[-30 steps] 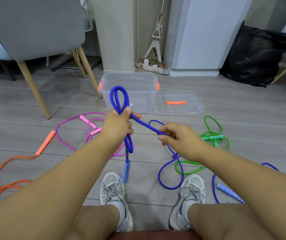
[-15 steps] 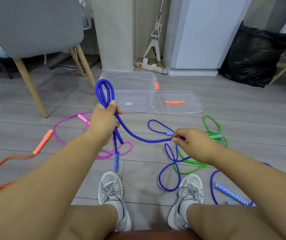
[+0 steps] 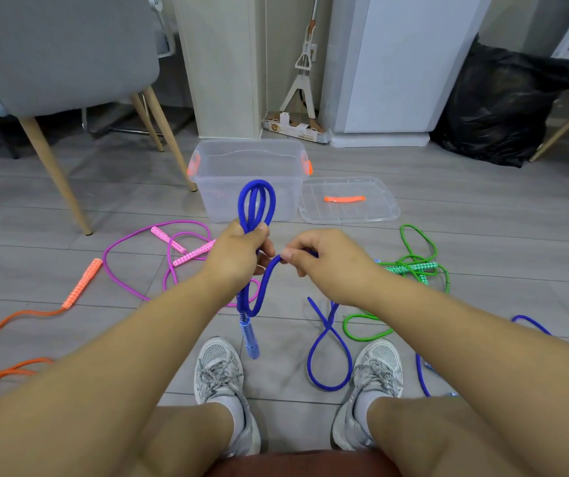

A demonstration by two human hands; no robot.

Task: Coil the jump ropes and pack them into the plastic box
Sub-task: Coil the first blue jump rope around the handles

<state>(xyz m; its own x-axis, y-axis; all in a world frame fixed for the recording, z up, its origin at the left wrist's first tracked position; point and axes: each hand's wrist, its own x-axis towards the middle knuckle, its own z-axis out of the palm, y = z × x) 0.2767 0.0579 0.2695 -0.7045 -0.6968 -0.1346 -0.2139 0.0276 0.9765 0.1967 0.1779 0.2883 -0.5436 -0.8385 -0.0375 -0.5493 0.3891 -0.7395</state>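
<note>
Now right hand (image 3: pixel 331 266) closer to left hand (image 3: pixel 238 256), blue rope (image 3: pixel 257 183) sagging between

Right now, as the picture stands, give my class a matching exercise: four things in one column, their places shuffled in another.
1 blue rope
2 orange rope
3 green rope
4 lid

A beside the plastic box, on its right
B gripped by left hand and right hand
C floor, far left
D floor, right of the right hand

Pairs: 1-B, 2-C, 3-D, 4-A
</note>
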